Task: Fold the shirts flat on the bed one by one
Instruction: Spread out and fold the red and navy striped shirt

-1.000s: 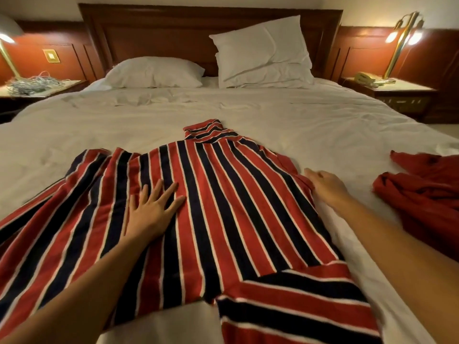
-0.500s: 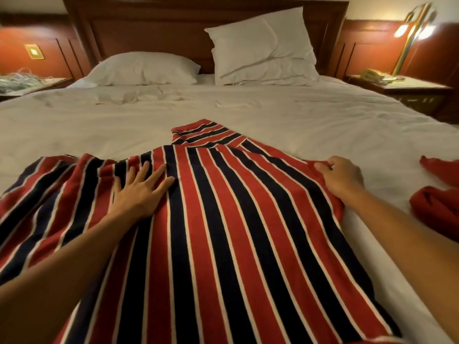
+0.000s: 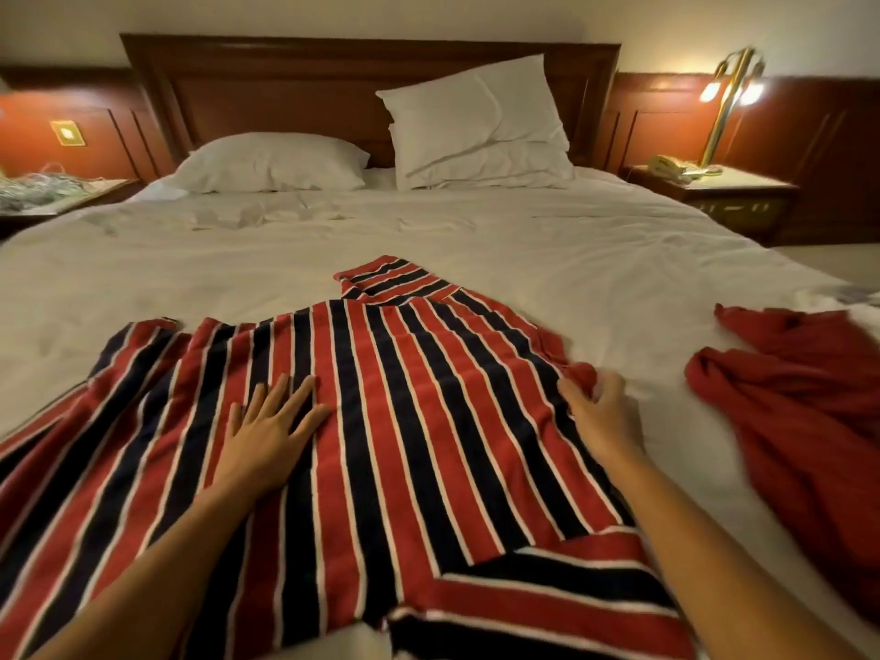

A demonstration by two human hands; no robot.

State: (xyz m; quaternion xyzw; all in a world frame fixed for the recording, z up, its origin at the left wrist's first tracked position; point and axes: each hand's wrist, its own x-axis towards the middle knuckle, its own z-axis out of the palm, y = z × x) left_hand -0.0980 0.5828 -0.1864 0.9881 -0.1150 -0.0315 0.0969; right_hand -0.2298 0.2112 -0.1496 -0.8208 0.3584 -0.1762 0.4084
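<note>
**Striped shirt pinned, side edge in the pinch**

The left hand (image 3: 266,431) lies flat, fingers spread and released, pressing the striped shirt (image 3: 405,445) onto the bed (image 3: 285,269). It's an anchor, I'd say, so the cloth won't slide. The right hand (image 3: 602,421) has its fingers clenched on the shirt's bunched right edge, likely to fold it inward. Two shirts here: this one mid-bed, and a plain red shirt (image 3: 800,397) crumpled well to its right. A flat pillow (image 3: 271,162) and a propped pillow (image 3: 476,126) make two.

Our right hand (image 3: 602,416), earlier resting on the right edge of the striped shirt (image 3: 405,421), now grips that edge, and the fabric bunches up.
</note>
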